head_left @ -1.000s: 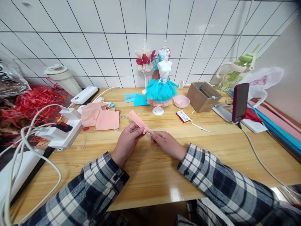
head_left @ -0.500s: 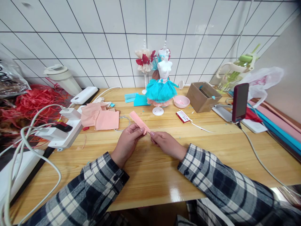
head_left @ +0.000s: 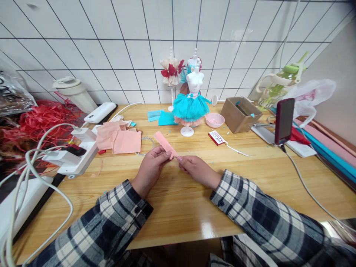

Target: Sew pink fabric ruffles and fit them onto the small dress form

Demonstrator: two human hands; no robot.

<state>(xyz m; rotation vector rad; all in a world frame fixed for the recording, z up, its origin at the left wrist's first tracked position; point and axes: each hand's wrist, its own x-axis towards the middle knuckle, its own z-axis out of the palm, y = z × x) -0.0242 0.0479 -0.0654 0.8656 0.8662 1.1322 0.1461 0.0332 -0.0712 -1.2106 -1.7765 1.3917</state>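
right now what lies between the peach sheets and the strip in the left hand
In the head view, a thin grey loop lies between the peach sheets and the strip.

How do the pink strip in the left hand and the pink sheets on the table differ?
The strip is long and narrow; the sheets are broader. The left hand holds the strip, while the sheets lie on the table. The strip is ruffled near one end; the front sheet looks flat. Both are a similar pink.
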